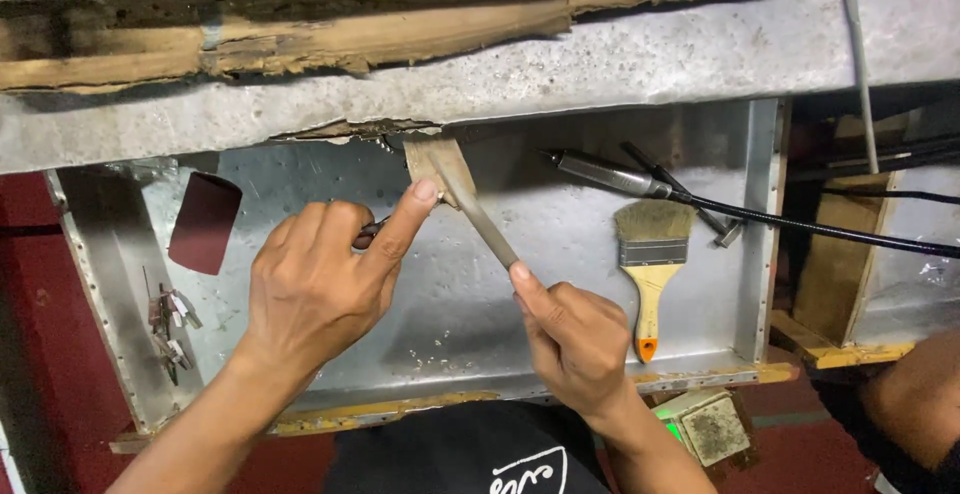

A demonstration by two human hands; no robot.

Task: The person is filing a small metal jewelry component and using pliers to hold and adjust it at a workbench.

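My left hand (318, 284) grips a thin dark tool whose tip shows near the index finger, and that finger presses on the top of a tan flat strip (452, 182). My right hand (572, 336) pinches the strip's lower end between thumb and fingers. The strip slants from under the bench edge (560, 69) down to the right, over a shallow metal tray (455, 304).
In the tray lie a paintbrush (650, 264) with a yellow handle, a flexible-shaft handpiece (610, 174) with a black cable, a dark red sandpaper piece (204, 222) and small metal bits (170, 326). Worn wood (300, 39) tops the bench. A green-lit block (712, 426) sits below.
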